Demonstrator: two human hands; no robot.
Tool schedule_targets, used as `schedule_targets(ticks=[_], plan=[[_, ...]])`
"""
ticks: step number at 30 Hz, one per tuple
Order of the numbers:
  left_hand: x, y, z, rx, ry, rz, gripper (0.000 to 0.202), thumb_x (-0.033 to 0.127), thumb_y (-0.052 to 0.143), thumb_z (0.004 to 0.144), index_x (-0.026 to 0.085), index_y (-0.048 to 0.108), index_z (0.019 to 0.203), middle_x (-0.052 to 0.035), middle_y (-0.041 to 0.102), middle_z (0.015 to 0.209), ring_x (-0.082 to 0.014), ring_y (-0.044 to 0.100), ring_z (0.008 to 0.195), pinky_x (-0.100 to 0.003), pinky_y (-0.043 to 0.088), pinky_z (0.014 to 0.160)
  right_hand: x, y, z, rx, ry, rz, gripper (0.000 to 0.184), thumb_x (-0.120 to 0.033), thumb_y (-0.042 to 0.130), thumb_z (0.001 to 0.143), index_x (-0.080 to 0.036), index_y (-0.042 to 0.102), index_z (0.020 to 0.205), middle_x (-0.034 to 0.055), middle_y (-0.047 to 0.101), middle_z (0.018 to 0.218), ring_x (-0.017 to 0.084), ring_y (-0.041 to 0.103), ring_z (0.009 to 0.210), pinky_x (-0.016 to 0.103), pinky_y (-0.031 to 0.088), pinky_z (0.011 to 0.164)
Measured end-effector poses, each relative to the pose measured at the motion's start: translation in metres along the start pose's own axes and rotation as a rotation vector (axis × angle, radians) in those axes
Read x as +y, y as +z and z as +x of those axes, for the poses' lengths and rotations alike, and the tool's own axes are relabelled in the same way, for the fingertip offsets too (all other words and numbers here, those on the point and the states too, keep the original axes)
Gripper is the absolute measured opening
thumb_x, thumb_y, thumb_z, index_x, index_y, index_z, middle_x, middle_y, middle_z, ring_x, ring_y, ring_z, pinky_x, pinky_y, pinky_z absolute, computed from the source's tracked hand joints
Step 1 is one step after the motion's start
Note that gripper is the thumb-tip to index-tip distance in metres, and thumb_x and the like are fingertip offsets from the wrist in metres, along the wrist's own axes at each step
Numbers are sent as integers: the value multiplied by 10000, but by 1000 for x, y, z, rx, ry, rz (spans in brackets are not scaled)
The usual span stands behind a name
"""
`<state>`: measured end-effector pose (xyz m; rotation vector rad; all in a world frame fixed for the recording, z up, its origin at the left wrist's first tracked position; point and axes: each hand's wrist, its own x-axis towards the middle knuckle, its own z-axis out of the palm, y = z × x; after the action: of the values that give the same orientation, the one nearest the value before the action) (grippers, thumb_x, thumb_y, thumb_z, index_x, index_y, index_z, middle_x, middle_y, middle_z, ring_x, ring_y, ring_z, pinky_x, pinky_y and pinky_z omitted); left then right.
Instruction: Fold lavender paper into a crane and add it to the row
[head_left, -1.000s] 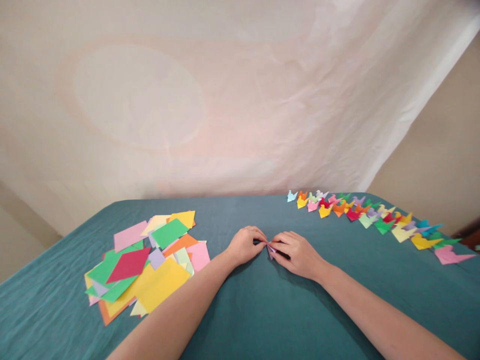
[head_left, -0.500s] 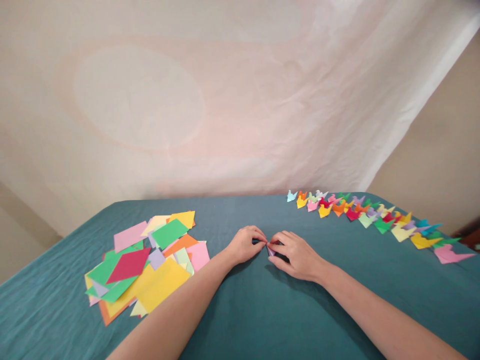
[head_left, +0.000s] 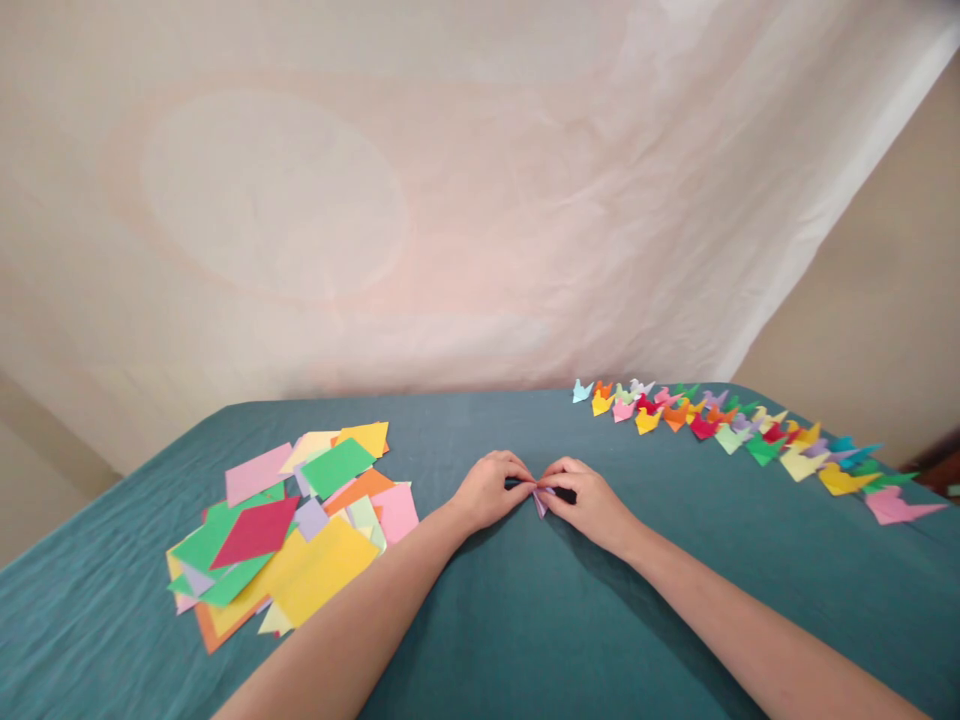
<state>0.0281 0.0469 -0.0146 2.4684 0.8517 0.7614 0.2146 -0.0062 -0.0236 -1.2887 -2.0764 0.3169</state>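
A small folded piece of purple paper [head_left: 540, 503] is pinched between my two hands near the middle of the table. My left hand [head_left: 491, 490] grips its left side with thumb and fingertips. From the right, my right hand [head_left: 585, 497] closes thumb and fingers on it. Its lower point sticks out below the fingertips, while the upper part is mostly hidden by them. The exact folded shape is too small to make out.
Loose sheets of coloured paper [head_left: 322, 570] lie in an overlapping pile at the left. Several folded paper birds [head_left: 802, 462] stand in rows along the right. Teal cloth [head_left: 480, 640] covers the table, and a pale cloth [head_left: 465, 200] hangs behind it.
My right thumb has moved up and in, closing with the fingers on the purple paper, and more of its lower part shows. My left hand stays almost still.
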Motion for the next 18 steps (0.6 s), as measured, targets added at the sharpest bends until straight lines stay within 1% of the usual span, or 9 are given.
schedule_targets(ticks=[3,6,10,14,18], plan=[[0,2,0,15,-7,-13,108,233,603,788,206,706,802,-18,666,860,-157,586,851,-283,434,836,3,1,0,46,56,24,170,-295,616,788,-217,687,921,54,616,903,192,574,874,342,460,805],[0,4,1,18,-15,-25,99,224,605,782,204,702,784,-13,672,848,-156,589,849,-284,435,839,6,1,1,75,81,25,184,-305,610,790,-210,684,929,62,615,897,198,577,875,353,461,810],[-1,5,1,21,-25,-26,96,219,607,776,204,702,783,-12,674,845,-157,591,852,-285,438,839,10,1,1,66,88,23,171,-301,582,808,-217,691,909,61,615,889,195,580,865,355,459,808],[-1,5,1,24,-27,-27,93,211,607,771,203,700,773,-10,674,838,-156,594,850,-282,440,838,14,2,3,54,111,31,166,-316,613,781,-220,693,891,56,614,880,197,578,851,356,453,799],[1,4,0,27,-39,-24,97,205,603,772,204,700,770,-12,672,845,-157,592,853,-282,440,840,14,4,6,45,147,30,136,-296,636,757,-218,692,854,51,618,856,198,575,833,356,443,787]])
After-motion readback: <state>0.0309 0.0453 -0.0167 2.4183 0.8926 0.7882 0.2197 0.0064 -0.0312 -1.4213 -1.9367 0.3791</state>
